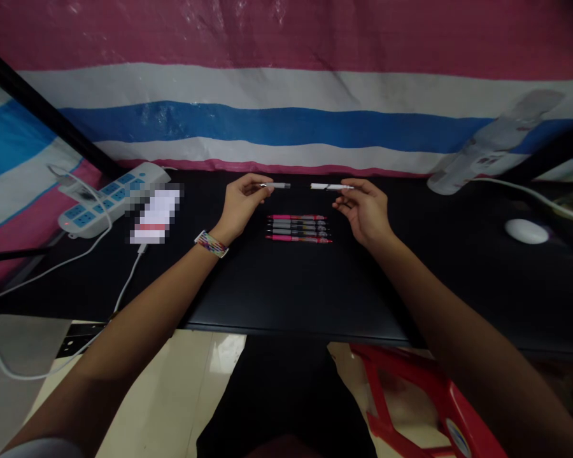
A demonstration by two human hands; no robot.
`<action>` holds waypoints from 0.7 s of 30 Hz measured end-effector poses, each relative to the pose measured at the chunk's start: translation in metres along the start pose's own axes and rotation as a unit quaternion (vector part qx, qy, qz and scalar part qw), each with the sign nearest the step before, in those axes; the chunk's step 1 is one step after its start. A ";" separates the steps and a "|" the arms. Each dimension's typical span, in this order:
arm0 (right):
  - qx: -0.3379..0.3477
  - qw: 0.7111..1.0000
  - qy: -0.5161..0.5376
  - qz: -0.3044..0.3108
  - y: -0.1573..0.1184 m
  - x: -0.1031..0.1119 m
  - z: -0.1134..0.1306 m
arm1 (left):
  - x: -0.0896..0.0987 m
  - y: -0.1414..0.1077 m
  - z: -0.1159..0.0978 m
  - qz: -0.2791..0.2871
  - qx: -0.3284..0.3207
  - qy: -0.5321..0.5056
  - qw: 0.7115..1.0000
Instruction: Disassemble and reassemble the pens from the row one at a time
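My left hand (243,200) pinches the outer end of a slim grey pen part (281,186) near the back of the black table. Opposite it, my right hand (365,207) grips a white pen part (327,187) with a dark slanting mark. Both parts lie level and in line with each other. The stretch between them is dark against the table, so I cannot tell whether they are joined. Just below, several pens lie side by side in a row, with a pink pen (298,239) nearest me and grey and black ones behind it.
A white power strip (119,198) and a blurred phone (155,216) on a white cable (130,280) are on the left. At right stand a pale cylinder (446,178) and a white computer mouse (526,231). A striped sheet (267,124) hangs behind; a red stool (410,381) is below the table edge.
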State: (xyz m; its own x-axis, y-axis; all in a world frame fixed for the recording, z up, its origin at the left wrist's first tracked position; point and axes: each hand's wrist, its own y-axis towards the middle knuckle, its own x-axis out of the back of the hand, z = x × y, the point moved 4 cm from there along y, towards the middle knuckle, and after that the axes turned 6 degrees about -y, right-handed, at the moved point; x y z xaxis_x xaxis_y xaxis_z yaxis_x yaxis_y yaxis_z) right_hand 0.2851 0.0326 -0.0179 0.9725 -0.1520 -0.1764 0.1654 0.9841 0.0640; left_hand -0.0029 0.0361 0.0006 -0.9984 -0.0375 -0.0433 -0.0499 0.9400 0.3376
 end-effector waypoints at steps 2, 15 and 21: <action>0.005 0.999 -0.017 0.035 -0.005 -0.005 0.003 | -0.003 -0.002 0.000 0.022 -0.009 0.011 1.000; -0.004 0.994 -0.030 0.102 -0.016 -0.019 0.007 | -0.010 -0.012 -0.012 0.084 -0.113 0.148 0.979; 0.005 0.994 -0.017 0.106 -0.016 -0.020 0.008 | -0.010 -0.011 -0.010 0.080 -0.111 0.149 0.979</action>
State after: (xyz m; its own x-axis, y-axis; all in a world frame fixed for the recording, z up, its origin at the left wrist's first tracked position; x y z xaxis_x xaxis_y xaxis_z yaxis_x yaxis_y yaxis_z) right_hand 0.2642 0.0186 -0.0072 0.9908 0.0554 -0.1238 -0.0424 0.9935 0.1055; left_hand 0.0071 0.0227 0.0065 -0.9559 -0.0252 0.2926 0.1355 0.8460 0.5157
